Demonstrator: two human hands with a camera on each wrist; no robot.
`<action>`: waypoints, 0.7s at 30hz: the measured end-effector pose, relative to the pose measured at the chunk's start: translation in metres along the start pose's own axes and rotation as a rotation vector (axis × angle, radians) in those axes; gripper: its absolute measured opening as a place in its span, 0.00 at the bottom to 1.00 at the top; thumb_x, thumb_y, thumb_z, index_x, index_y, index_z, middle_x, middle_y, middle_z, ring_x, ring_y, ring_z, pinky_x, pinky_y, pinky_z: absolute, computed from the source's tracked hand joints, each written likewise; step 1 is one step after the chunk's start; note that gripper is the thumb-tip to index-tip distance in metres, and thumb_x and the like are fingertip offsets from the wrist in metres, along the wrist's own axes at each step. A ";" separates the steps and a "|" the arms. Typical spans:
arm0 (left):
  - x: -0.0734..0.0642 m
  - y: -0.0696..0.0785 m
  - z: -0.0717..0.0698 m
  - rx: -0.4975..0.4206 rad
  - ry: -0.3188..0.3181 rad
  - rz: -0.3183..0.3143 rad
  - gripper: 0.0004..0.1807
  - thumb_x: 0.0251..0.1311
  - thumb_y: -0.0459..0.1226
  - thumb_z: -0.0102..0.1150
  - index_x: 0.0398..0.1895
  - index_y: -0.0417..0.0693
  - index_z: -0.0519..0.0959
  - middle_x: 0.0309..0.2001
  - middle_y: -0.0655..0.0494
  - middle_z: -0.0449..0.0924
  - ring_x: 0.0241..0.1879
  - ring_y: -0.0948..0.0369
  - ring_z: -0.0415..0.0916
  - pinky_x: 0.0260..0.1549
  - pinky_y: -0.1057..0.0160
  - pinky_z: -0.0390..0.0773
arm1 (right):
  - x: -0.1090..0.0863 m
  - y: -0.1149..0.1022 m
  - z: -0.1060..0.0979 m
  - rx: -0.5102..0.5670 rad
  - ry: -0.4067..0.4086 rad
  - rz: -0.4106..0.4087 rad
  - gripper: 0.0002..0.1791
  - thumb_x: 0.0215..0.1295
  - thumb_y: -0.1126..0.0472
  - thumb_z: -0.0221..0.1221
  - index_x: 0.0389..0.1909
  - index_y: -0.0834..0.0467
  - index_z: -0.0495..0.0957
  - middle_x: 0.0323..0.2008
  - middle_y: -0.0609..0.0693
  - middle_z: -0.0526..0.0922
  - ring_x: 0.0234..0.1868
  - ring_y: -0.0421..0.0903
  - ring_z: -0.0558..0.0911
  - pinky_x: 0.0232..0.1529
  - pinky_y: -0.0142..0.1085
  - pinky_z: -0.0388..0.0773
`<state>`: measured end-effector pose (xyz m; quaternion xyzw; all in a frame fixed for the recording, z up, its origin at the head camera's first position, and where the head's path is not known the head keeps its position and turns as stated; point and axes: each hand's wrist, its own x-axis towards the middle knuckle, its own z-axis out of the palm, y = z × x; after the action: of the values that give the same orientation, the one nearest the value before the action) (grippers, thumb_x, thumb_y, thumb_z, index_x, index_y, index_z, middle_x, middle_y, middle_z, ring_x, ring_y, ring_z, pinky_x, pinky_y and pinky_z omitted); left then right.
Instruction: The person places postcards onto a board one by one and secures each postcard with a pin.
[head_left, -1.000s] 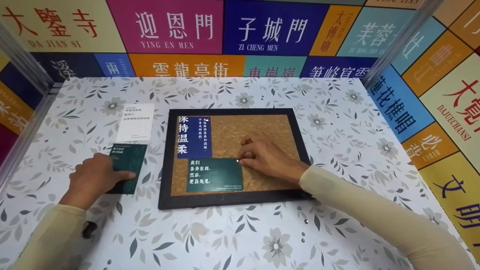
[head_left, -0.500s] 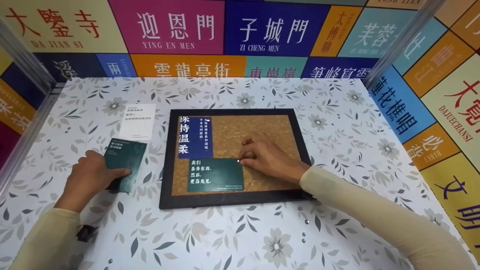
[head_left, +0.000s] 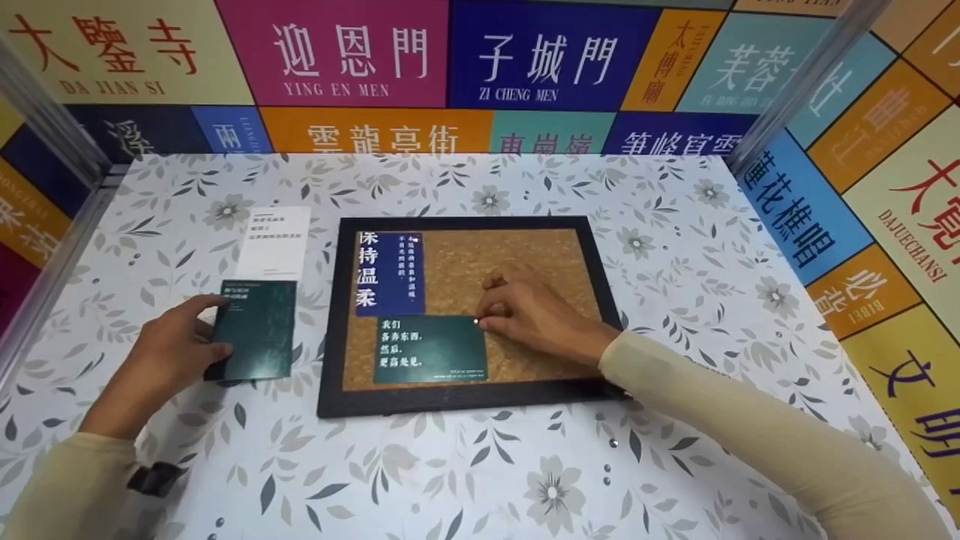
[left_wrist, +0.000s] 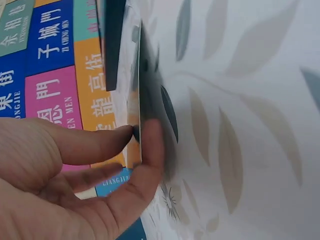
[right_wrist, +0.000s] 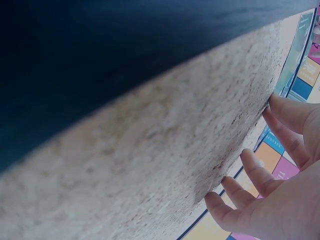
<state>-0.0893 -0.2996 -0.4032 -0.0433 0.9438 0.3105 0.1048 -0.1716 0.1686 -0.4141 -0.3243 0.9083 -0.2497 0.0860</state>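
My left hand [head_left: 169, 341] pinches the left edge of a dark green card [head_left: 259, 330]; in the left wrist view the card [left_wrist: 140, 90] stands edge-on, raised off the cloth, between thumb and finger. My right hand [head_left: 532, 311] is over a cork board [head_left: 517, 255] in a black frame. Its thumb and forefinger meet at a small white-headed pin [head_left: 475, 321] at the top right corner of another green card [head_left: 431, 350]. The other fingers rest on or near the cork in the right wrist view. A blue card [head_left: 390, 275] lies above, with a small pin at its top.
A white card [head_left: 274, 241] lies on the floral tablecloth [head_left: 450, 480], just beyond the card in my left hand. Colourful panels with printed characters [head_left: 352, 52] stand along the back and right side. A dark band [head_left: 155, 478] shows at the left wrist.
My left hand first rested over the green card, then slid it a little and turned it straighter; its fingers now grip the left edge. The right hand has stayed at the pin.
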 end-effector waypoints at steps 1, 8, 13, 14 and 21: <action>-0.001 0.000 0.000 -0.008 0.000 0.009 0.36 0.69 0.25 0.67 0.78 0.28 0.66 0.54 0.19 0.80 0.53 0.30 0.82 0.40 0.48 0.84 | 0.000 0.000 0.000 -0.002 -0.001 0.001 0.07 0.74 0.55 0.72 0.47 0.51 0.94 0.64 0.54 0.82 0.67 0.54 0.74 0.72 0.54 0.68; -0.007 0.000 -0.003 -0.115 -0.021 -0.020 0.29 0.72 0.26 0.65 0.74 0.28 0.74 0.60 0.22 0.78 0.51 0.38 0.83 0.32 0.62 0.85 | 0.001 0.000 0.000 -0.012 0.002 -0.003 0.08 0.73 0.54 0.73 0.47 0.51 0.94 0.62 0.53 0.83 0.66 0.53 0.76 0.72 0.53 0.67; -0.009 0.000 -0.001 -0.175 0.011 -0.020 0.29 0.73 0.27 0.63 0.76 0.30 0.73 0.62 0.25 0.77 0.56 0.38 0.82 0.34 0.69 0.83 | 0.002 0.000 0.000 -0.021 0.001 -0.009 0.08 0.74 0.54 0.73 0.47 0.51 0.94 0.62 0.53 0.82 0.65 0.53 0.76 0.72 0.53 0.67; -0.010 0.001 0.000 -0.188 0.020 -0.014 0.29 0.74 0.27 0.62 0.77 0.30 0.73 0.63 0.26 0.76 0.58 0.37 0.81 0.35 0.71 0.82 | 0.002 0.001 0.000 -0.021 0.003 -0.014 0.07 0.74 0.54 0.73 0.47 0.51 0.94 0.62 0.53 0.83 0.65 0.53 0.76 0.72 0.53 0.67; -0.011 0.004 0.003 -0.279 0.083 0.023 0.31 0.76 0.25 0.60 0.80 0.32 0.69 0.64 0.28 0.75 0.54 0.48 0.83 0.38 0.77 0.82 | 0.001 0.002 0.001 0.006 0.017 -0.053 0.06 0.73 0.58 0.73 0.45 0.54 0.94 0.61 0.57 0.83 0.65 0.54 0.77 0.70 0.52 0.70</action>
<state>-0.0784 -0.2943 -0.4009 -0.0592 0.8955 0.4377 0.0549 -0.1730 0.1686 -0.4157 -0.3458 0.8993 -0.2575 0.0728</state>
